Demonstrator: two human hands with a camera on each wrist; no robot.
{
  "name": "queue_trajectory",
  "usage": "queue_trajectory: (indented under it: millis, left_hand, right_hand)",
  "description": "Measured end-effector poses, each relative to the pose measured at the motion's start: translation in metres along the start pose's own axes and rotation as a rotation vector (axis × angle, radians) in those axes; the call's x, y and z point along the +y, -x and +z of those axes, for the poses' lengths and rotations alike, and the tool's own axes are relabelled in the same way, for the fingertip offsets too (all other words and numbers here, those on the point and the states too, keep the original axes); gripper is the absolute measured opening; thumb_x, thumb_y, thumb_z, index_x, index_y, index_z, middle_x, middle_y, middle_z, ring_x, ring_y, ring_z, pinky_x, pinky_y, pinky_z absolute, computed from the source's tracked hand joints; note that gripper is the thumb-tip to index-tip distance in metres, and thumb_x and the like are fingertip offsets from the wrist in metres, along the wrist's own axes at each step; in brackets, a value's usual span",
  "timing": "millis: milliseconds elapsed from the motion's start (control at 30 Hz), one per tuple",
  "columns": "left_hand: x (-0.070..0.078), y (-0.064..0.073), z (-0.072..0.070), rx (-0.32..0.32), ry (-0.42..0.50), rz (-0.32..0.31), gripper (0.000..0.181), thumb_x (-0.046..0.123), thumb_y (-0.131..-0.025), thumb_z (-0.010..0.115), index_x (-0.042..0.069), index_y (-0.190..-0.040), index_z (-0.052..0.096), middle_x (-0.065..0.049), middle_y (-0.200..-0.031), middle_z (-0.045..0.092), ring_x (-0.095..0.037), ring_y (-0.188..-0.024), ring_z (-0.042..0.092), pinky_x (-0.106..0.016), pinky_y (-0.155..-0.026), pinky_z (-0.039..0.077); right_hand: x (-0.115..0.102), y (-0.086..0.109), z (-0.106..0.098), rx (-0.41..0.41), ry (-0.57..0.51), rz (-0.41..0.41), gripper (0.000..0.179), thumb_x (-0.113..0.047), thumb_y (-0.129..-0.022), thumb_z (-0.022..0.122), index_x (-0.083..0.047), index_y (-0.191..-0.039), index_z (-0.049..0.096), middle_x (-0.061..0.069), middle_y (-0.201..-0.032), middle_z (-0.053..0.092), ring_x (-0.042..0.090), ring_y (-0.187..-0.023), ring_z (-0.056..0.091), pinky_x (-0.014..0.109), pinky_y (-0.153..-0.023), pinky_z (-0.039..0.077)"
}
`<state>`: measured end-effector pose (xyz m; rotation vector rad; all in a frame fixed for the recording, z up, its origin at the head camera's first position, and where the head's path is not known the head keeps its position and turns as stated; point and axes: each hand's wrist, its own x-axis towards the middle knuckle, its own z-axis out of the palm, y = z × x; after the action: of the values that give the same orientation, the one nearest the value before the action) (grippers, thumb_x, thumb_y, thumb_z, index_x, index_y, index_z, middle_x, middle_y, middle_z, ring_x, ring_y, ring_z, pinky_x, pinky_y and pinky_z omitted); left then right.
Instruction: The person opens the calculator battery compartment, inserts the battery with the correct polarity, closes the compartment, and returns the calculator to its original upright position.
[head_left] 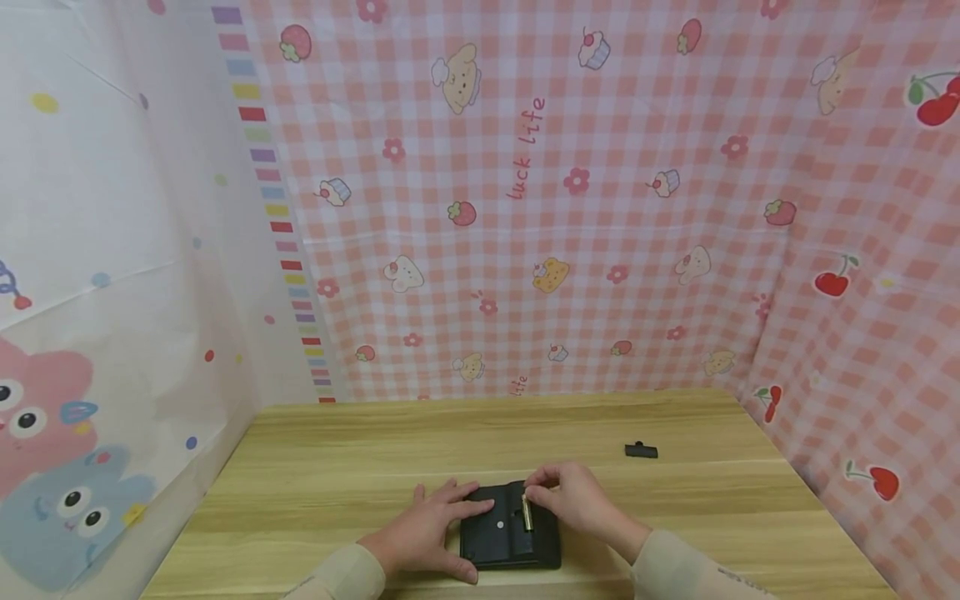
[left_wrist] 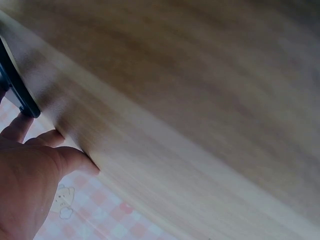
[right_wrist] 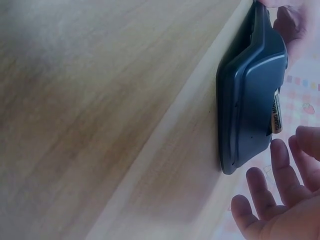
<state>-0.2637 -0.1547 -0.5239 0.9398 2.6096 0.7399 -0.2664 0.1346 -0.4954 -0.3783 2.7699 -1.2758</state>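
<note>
A flat black electronic device [head_left: 486, 546] lies on the wooden table, its raised part fitted with a battery slot. One gold-and-black battery [head_left: 528, 513] sits at that slot, tilted and sticking out of the surface in the right wrist view. My left hand [head_left: 435, 533] is spread over the device's left edge, fingers resting on it and thumb at the near corner. At the battery's far end is my right hand [head_left: 573, 498], thumb and index close together. In the right wrist view its loosely bent fingers [right_wrist: 280, 155] appear just off the battery; contact is hard to tell.
A small black piece with a tab [head_left: 641, 451], like a battery cover, lies on the table [head_left: 360, 450] at the back right. Pink checked cloth [head_left: 525, 208] hangs behind and to the right. White printed cloth [head_left: 150, 250] hangs on the left.
</note>
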Motion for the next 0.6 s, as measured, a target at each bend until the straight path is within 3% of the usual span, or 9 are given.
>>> queue_trajectory:
  millis: [167, 267, 433, 600]
  left_hand:
    - [0.000, 0.000, 0.001, -0.004, -0.001, -0.008, 0.092, 0.059, -0.079, 0.090, 0.040, -0.160, 0.050, -0.008, -0.175, 0.036, -0.051, -0.162, 0.026, -0.090, -0.116, 0.010]
    - [0.000, 0.000, 0.001, -0.007, 0.001, -0.008, 0.092, 0.059, -0.079, 0.089, 0.040, -0.160, 0.050, -0.008, -0.175, 0.036, -0.050, -0.162, 0.025, -0.090, -0.116, 0.010]
    - [0.000, 0.000, 0.001, 0.001, -0.011, 0.001, 0.093, 0.060, -0.078, 0.089, 0.039, -0.160, 0.050, -0.008, -0.175, 0.036, -0.050, -0.162, 0.026, -0.090, -0.116, 0.011]
    - [0.000, 0.000, 0.001, 0.006, -0.017, -0.002, 0.092, 0.061, -0.078, 0.088, 0.039, -0.160, 0.050, -0.008, -0.174, 0.037, -0.051, -0.161, 0.027, -0.090, -0.116, 0.013]
  right_hand:
    - [0.000, 0.000, -0.005, 0.013, 0.042, -0.042, 0.008, -0.017, -0.101, 0.075, -0.013, -0.105, 0.080, 0.000, -0.104, 0.079, 0.020, -0.104, 0.072, 0.046, -0.090, 0.060]
    - [0.001, 0.001, -0.011, -0.027, 0.105, -0.087, 0.024, -0.026, -0.100, 0.077, -0.010, -0.118, 0.076, 0.005, -0.116, 0.078, 0.028, -0.114, 0.072, 0.054, -0.097, 0.058]
    - [-0.001, 0.006, -0.022, -0.149, 0.264, -0.198, 0.069, -0.047, -0.084, 0.091, -0.008, -0.135, 0.068, 0.016, -0.138, 0.068, 0.040, -0.131, 0.063, 0.065, -0.109, 0.050]
    - [-0.004, 0.012, -0.019, -0.208, 0.375, -0.245, 0.079, -0.055, -0.074, 0.095, -0.013, -0.135, 0.067, 0.018, -0.146, 0.062, 0.043, -0.138, 0.056, 0.067, -0.112, 0.047]
